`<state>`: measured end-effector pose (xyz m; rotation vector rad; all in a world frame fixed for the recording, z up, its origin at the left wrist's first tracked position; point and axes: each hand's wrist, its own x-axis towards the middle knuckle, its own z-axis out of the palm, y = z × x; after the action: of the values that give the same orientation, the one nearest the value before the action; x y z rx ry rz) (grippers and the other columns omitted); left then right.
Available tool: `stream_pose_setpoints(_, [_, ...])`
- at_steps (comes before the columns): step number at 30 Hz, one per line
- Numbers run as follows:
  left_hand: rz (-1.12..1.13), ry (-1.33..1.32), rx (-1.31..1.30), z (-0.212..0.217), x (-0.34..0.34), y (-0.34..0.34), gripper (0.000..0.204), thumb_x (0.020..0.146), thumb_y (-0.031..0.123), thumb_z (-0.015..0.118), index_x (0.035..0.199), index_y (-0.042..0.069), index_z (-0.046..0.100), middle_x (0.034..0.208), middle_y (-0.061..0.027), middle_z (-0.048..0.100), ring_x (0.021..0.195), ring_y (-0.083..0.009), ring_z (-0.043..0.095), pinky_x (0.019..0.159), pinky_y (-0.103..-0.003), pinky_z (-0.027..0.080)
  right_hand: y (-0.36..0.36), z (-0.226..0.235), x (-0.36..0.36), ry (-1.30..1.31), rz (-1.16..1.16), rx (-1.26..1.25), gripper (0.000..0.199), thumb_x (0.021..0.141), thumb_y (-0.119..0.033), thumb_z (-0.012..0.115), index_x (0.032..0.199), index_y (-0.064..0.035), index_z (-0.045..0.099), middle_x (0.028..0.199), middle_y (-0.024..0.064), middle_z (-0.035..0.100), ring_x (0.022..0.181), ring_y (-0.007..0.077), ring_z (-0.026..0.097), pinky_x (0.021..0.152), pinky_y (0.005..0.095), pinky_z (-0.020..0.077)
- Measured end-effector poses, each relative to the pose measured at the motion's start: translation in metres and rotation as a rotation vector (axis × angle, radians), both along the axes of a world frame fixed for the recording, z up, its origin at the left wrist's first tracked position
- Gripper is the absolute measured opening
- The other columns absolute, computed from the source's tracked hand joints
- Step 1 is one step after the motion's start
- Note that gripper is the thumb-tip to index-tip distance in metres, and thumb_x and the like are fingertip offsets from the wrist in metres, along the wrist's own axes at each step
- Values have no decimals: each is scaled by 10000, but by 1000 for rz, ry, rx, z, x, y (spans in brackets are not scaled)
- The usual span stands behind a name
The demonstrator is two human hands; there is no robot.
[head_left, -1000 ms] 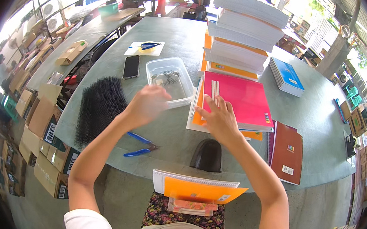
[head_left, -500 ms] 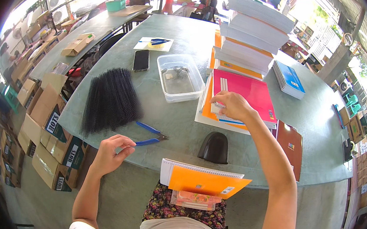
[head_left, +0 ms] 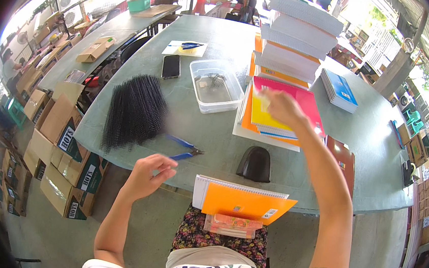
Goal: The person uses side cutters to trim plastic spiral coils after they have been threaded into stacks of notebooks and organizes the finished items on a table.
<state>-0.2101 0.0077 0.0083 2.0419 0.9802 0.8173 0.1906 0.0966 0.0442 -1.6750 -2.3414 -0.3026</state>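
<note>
Yellow shows on a notebook (head_left: 263, 117) lying on a low pile on the green table (head_left: 214, 134), its cover overlapping a magenta notebook (head_left: 309, 102), as the head view has it. The right hand (head_left: 284, 108) is blurred above these two covers, its fingers bent; whether it grips either one I cannot tell. The left hand (head_left: 154, 173) is at the near edge, fingers loosely curled with the thumb close, just beside the blue-handled pliers (head_left: 184, 156); whether it pinches anything I cannot tell. Black spiral coils (head_left: 136, 109) lie beyond it, with a clear plastic box (head_left: 217, 106) to their right. A tall notebook stack (head_left: 299, 37) rises behind the pile; an orange notebook (head_left: 244, 200) is over the person's lap.
</note>
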Motion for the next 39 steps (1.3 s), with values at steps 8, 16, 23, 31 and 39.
stream_pose_setpoints(8, [356, -139, 687, 67, 63, 49, 887, 579, 232, 849, 1318, 51, 393, 1230, -151, 537, 1093, -273, 547, 908, -332, 442, -131, 154, -52, 1100, 239, 253, 461, 752, -51, 506, 1208, 14, 518, 1003, 102, 607, 911, 147, 578, 816, 281, 468])
stream_pose_setpoints(16, [-514, -148, -305, 97, 83, 12, 369, 679, 44, 785, 999, -35, 618, 906, -28, 672, 845, -79, 590, 746, -281, 507, -281, -9, -21, 1887, 345, 161, 622, 775, -81, 626, 1330, 21, 365, 1287, 151, 465, 1197, 262, 467, 1017, 370, 372])
stream_pose_setpoints(23, [-482, 636, 201, -19, 128, -41, 216, 708, 152, 680, 853, 22, 586, 770, -183, 638, 747, -365, 631, 631, -422, 496, -266, -13, -51, 873, 45, -58, 335, 756, -83, 655, 1076, -15, 584, 1077, 132, 592, 1036, 263, 548, 873, 362, 432])
stream_pose_setpoints(31, [-100, 84, 112, -12, 16, 29, 165, 816, 194, 651, 865, 43, 695, 843, -132, 683, 759, -216, 669, 696, -340, 521, -220, -82, -142, 492, 23, 43, 281, 718, -45, 659, 998, -64, 644, 885, 65, 596, 859, 237, 584, 766, 377, 434])
stream_pose_setpoints(39, [759, 576, 62, -75, -100, 112, 413, 723, 383, 712, 726, -28, 664, 706, -220, 647, 740, -365, 654, 707, -426, 516, -219, -108, -134, 414, 54, 189, 323, 720, -26, 644, 1035, -102, 642, 950, 57, 592, 877, 252, 570, 800, 383, 422])
